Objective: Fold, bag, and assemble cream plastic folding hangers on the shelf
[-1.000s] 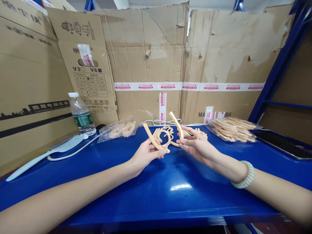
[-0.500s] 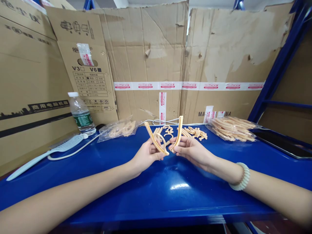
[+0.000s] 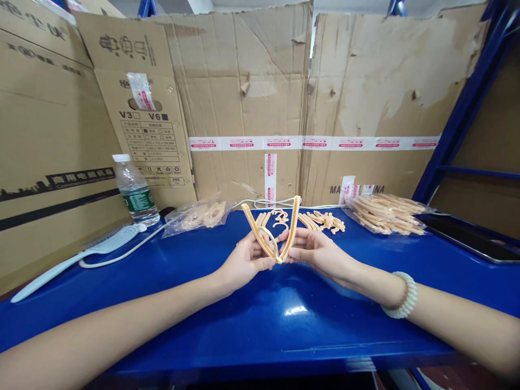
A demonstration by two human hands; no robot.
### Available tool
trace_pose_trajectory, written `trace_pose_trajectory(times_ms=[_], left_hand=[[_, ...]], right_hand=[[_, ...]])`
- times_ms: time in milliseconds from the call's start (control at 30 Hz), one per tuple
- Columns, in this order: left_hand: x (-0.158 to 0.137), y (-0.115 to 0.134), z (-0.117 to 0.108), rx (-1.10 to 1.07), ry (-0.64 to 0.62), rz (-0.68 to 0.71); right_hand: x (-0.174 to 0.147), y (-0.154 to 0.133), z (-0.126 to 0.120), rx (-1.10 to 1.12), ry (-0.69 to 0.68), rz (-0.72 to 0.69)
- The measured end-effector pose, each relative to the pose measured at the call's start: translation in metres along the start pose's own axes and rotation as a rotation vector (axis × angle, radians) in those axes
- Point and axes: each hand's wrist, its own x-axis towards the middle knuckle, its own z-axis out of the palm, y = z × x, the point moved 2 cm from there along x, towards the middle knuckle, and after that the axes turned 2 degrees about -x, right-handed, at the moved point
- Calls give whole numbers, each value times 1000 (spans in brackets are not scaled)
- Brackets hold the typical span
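Observation:
Between thumb and fingers my left hand (image 3: pixel 246 257) pinches a beige plastic hanger arm (image 3: pixel 254 225) with a curved hook (image 3: pixel 271 237) at its lower end. My right hand (image 3: pixel 311 247) grips a second beige hanger arm (image 3: pixel 293 222), slanting up to the right. The lower ends of the two pieces meet in a V above the blue table. Whether they are locked together I cannot tell. Just behind my hands lie loose hooks (image 3: pixel 280 216) and several straight arms (image 3: pixel 309 221), with more small beige parts (image 3: pixel 331 222) beside them.
On the left are a water bottle (image 3: pixel 136 192), a pale blue hairbrush (image 3: pixel 85 257), a white cable (image 3: pixel 122 259) and a clear bag of parts (image 3: pixel 199 215). A bag of hanger arms (image 3: pixel 388 215) and a dark tablet-like device (image 3: pixel 473 238) lie right. Cardboard (image 3: pixel 244 108) stands behind the blue table (image 3: pixel 227 336).
My right hand has moved slightly left and its hanger arm has tilted. The lower ends of the two pieces, apart before, now touch. My left hand has hardly moved.

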Motion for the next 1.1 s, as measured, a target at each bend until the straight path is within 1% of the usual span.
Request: trace_pose_trajectory(times_ms=[200, 300, 567, 900, 1000, 1100], left_hand=[[-2, 1, 3, 40, 3, 84], [-2, 0, 4, 62, 1, 99], [-2, 1, 3, 48, 46, 59], [-2, 1, 2, 7, 33, 57], [-2, 1, 2, 14, 24, 56], [-2, 2, 2, -12, 46, 44]], right_hand=[[1, 0, -4, -33, 47, -19], [1, 1, -6, -38, 44, -7], [-1, -1, -6, -64, 46, -23], [-2, -4, -3, -183, 67, -69], [-3, -3, 0, -182, 81, -70], [-3, -3, 2, -184, 105, -60]])
